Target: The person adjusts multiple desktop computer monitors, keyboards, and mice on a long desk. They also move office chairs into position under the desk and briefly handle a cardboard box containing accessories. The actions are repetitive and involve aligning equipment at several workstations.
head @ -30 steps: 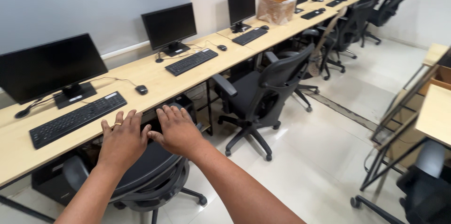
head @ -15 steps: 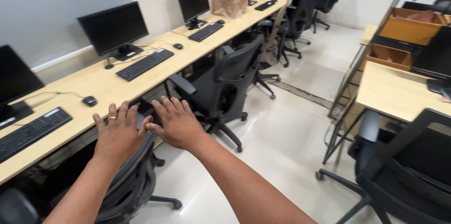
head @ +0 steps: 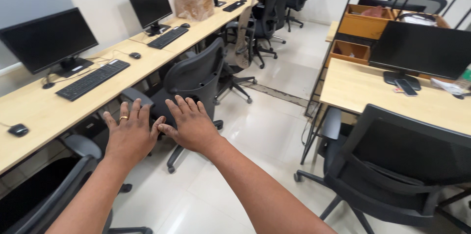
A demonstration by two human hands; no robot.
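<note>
The long pale wooden desk (head: 44, 109) ran along the wall; beside it stood the black mesh office chair (head: 194, 74). Left hand (head: 128, 136) and right hand (head: 192, 125) hovered before that chair, fingers spread, empty; squaring both palms to it would suit.

One head-worn camera looked down and forward from close above both outstretched arms. Past the fingertips (head: 177, 100) stood a black office chair (head: 194, 74), with the long desk (head: 44, 109) left of them.
</note>
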